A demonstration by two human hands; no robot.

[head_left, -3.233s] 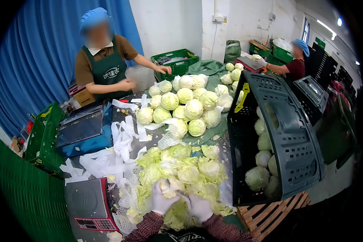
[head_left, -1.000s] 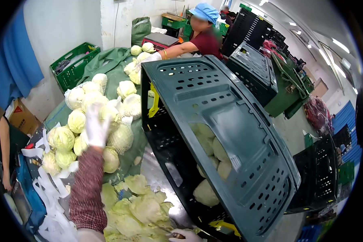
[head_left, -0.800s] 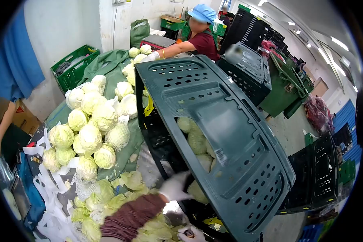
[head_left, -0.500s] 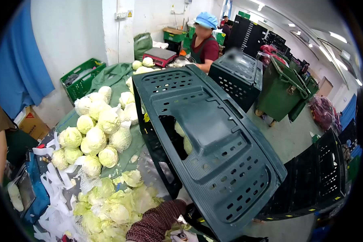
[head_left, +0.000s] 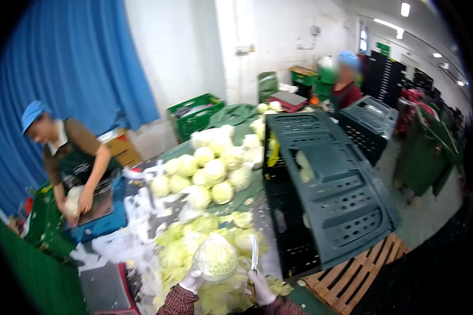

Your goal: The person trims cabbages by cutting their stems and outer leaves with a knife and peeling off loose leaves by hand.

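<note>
A pale green cabbage (head_left: 215, 257) in a white net is held up over loose cabbage leaves (head_left: 181, 247). My left hand (head_left: 193, 279), in a white glove, grips it from its lower left side. My right hand (head_left: 260, 287), also gloved, is closed round the handle of a knife (head_left: 254, 252) whose blade points up, just right of the cabbage. Beyond the leaves lies a pile of cabbages (head_left: 214, 172), some in nets. A dark green crate (head_left: 341, 194) lies on its side at the right, a few cabbages partly visible through its opening.
A co-worker (head_left: 73, 152) at the left handles a cabbage over a blue-edged scale (head_left: 102, 220). Another person (head_left: 347, 84) stands behind the crate. A red-edged scale (head_left: 105, 289) sits near left, white strips (head_left: 126, 236) beside it. A wooden pallet (head_left: 352, 275) is at lower right.
My left hand has come out of the crate with a netted cabbage and moved over the leaves. My right hand has raised the knife. The view has turned left, showing the co-worker there again.
</note>
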